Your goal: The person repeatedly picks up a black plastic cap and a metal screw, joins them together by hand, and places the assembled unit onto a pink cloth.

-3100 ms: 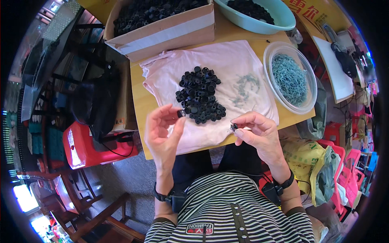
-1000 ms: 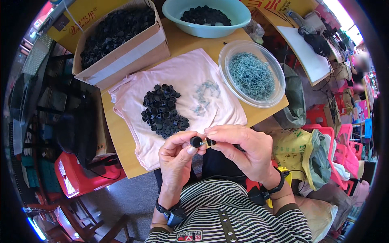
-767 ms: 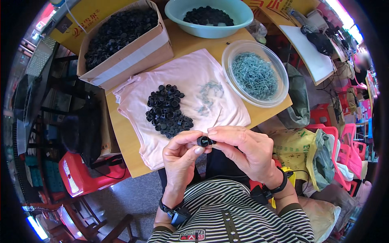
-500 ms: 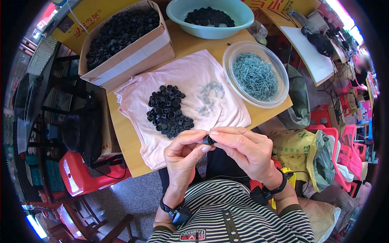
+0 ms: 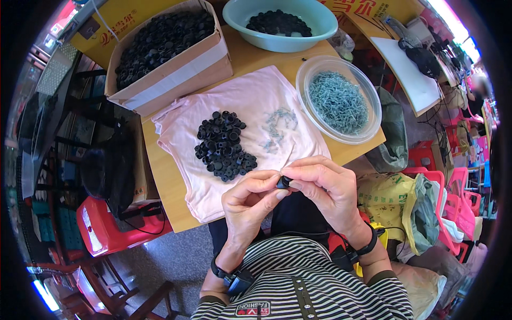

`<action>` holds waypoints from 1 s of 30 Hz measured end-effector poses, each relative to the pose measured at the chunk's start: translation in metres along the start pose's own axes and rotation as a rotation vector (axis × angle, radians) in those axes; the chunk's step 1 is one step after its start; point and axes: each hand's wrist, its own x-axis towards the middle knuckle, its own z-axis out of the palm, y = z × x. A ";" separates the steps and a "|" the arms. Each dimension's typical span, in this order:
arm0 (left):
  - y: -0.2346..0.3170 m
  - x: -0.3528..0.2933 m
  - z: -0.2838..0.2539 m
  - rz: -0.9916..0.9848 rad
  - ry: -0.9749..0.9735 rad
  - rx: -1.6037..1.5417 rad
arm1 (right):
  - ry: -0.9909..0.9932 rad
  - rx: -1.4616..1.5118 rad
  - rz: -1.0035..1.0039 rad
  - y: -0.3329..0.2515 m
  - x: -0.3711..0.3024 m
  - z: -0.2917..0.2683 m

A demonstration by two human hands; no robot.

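My left hand (image 5: 246,200) pinches a small round black plastic cap (image 5: 283,182) between thumb and forefinger, just off the near edge of the table. From the other side my right hand (image 5: 328,189) has its thumb and fingertips closed on the same cap; whether a screw is between those fingers is hidden. Beyond my hands a pink cloth (image 5: 256,98) covers part of the table. On it lie a pile of black plastic parts (image 5: 221,144), some cup-shaped and some flat, and to their right a loose scatter of small silvery screws (image 5: 279,125).
A cardboard box (image 5: 176,80) full of black parts stands at the far left of the wooden table (image 5: 165,200). Behind the cloth is a pale green basin (image 5: 280,42) with more black parts. A clear round tub (image 5: 305,88) of screws sits right. Red stool (image 5: 117,229) at left.
Both hands have shifted slightly right with the cap between them. My right fingers have bent in closer around it, and the whole view has moved a little.
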 end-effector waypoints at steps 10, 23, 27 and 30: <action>0.002 0.001 0.008 -0.156 0.145 -0.205 | 0.019 -0.112 -0.063 -0.001 0.002 0.010; -0.007 -0.003 0.009 -0.229 0.153 -0.358 | 0.058 -0.223 -0.225 0.014 0.000 0.011; -0.009 -0.003 0.007 -0.256 0.163 -0.382 | 0.023 -0.203 -0.225 0.015 0.006 0.007; -0.010 -0.001 0.005 -0.254 0.181 -0.387 | -0.016 -0.179 -0.227 0.016 0.011 0.005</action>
